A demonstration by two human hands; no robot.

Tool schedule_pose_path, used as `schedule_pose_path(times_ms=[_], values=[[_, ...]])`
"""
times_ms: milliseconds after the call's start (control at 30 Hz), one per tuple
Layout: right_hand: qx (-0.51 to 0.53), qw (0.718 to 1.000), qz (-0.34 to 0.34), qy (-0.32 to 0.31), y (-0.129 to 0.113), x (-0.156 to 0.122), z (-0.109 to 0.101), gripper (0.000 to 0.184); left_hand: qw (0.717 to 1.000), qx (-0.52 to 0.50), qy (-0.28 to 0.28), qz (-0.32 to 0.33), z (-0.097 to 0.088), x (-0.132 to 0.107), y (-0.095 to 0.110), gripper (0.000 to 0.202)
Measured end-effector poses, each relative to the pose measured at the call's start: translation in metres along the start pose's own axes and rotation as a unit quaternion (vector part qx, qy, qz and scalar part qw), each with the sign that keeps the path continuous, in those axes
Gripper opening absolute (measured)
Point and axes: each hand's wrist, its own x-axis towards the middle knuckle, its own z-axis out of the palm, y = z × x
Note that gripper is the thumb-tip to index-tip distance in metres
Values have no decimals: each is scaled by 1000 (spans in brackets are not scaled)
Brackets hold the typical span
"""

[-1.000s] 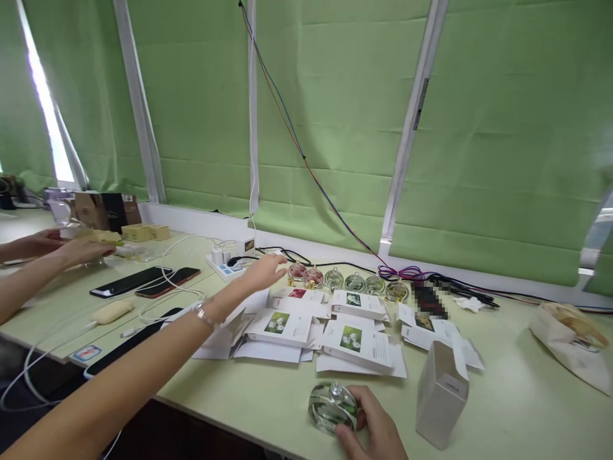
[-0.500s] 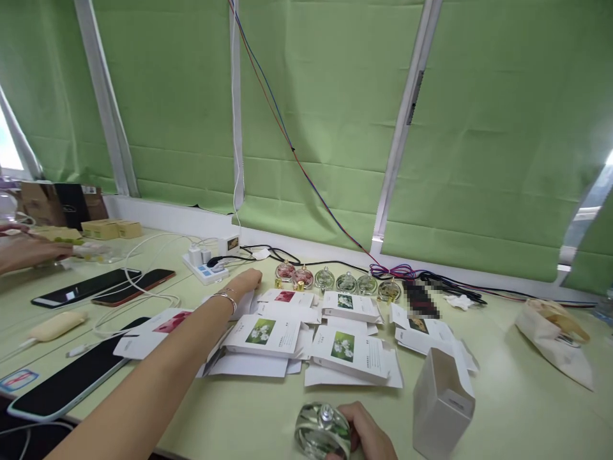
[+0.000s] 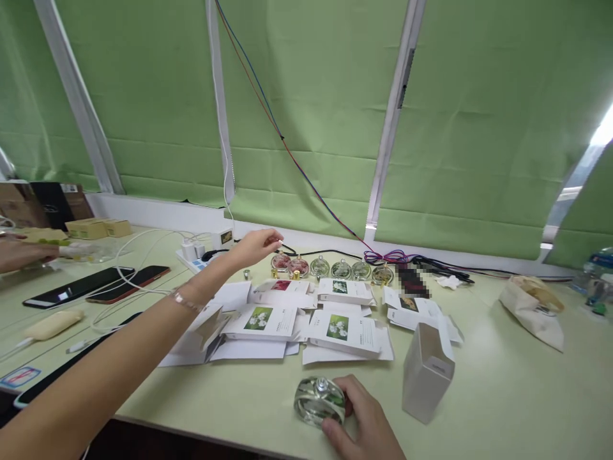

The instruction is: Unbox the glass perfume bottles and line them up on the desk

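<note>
My right hand (image 3: 366, 421) is at the table's near edge, fingers wrapped round a round clear glass bottle (image 3: 318, 401) with green inside and a silver neck. My left hand (image 3: 256, 246) is stretched out over the far side, raised a little, fingertips pinched together just left of a row of several small round glass bottles (image 3: 330, 267). Whether it holds anything I cannot make out. A small silver cap (image 3: 246, 275) lies below that hand. Flat white cartons with flower pictures (image 3: 341, 331) are spread between my hands. An open white box (image 3: 428, 372) stands upright right of the held bottle.
Another person's hand (image 3: 19, 253) works at the far left beside small yellow boxes (image 3: 98, 227). Phones (image 3: 96, 285), white cables and a power strip (image 3: 196, 252) lie on the left. A cloth bag (image 3: 531, 306) and a water bottle (image 3: 594, 275) sit at the right. Green blinds close off the back.
My left hand dipped toward the cartons, then rose and went to the left end of the bottle row, fingers closing. The view shifted right. My right hand stays on the round bottle.
</note>
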Motion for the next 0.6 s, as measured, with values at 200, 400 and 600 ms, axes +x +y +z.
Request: schedule_pose_path(times_ms=[200, 400, 600], values=[[-12, 1000, 19, 0, -13, -3, -5, 22, 960, -208, -65, 174, 4, -122, 89, 21], [-10, 1000, 10, 8, -17, -3, -7, 20, 921, -367, -90, 98, 47, -161, 103, 19], [-8, 1000, 27, -7, -15, -3, -8, 24, 820, -563, -103, 8, 79, -160, 101, 25]])
